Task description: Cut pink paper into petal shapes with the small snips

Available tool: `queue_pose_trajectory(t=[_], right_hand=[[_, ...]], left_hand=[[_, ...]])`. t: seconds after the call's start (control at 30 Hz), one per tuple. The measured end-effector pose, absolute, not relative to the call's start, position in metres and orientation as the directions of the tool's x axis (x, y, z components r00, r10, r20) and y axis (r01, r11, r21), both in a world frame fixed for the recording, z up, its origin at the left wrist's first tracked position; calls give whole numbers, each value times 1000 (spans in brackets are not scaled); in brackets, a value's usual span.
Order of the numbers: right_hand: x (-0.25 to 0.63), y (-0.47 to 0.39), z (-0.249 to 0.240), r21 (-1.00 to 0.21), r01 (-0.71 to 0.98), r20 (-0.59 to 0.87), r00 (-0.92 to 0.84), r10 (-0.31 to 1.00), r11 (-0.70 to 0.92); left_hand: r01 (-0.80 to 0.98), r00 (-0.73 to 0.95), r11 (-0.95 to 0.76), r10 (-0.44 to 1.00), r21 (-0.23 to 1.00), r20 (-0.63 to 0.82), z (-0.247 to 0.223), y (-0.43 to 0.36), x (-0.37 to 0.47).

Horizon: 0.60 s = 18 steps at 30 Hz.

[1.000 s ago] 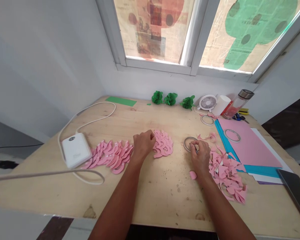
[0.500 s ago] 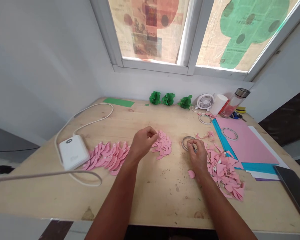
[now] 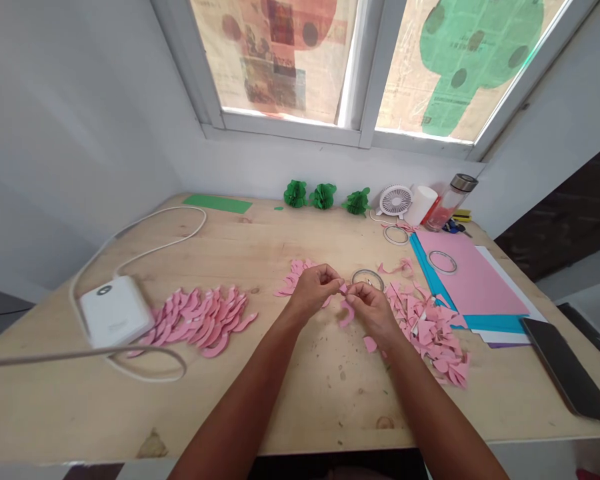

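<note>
1. Since the curved pink piece [image 3: 347, 316] is looking thin and small, both hands are probably needing a fine tip grip; it is sitting just right of frame centre, between them.
2. Left hand [image 3: 316, 288]: thumb and fingers are pinching near the piece's upper end.
3. Right hand [image 3: 373, 308]: fingers are pinching there too, close beside the left, likely for steadying; exact contact is being blocked.
4. The piece's lower curve is pointing toward frame bottom; can't tell if it is touching the worktop [image 3: 325, 400].
5. Pink cutouts [image 3: 293, 272] are lying behind the left hand, partly hidden, presumably within easy reach.
6. Overlapping pink strips [image 3: 205, 320] are fanning out left of centre, beside the white box [image 3: 117, 312]; the overlap is probably keeping pieces ordered.
7. Pink scraps [image 3: 435, 333] are heaping up right of centre, beside the right forearm, likely out of the way.
8. Grey ring [image 3: 368, 271] is lying flat just beyond the right hand, seemingly handy.
9. Phone [image 3: 565, 363] is resting lower right, well apart.
</note>
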State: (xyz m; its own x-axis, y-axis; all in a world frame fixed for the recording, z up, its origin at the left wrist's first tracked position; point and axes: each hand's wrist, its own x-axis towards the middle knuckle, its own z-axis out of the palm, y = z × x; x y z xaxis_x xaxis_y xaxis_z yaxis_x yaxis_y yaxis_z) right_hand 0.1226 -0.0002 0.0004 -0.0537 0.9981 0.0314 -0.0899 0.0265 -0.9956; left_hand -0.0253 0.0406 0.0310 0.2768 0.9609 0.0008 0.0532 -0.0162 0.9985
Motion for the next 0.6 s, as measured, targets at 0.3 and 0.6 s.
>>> queue_pose_trajectory(t=[0.3, 0.6], right_hand=[[121, 2, -5, -994, -110, 13, 73, 997, 21], [123, 4, -10, -999, -48, 3, 87, 996, 7]], left_hand=[[-66, 267, 99, 961, 993, -78, 19, 33, -17], [-112, 250, 126, 964, 986, -95, 10, 30, -13]])
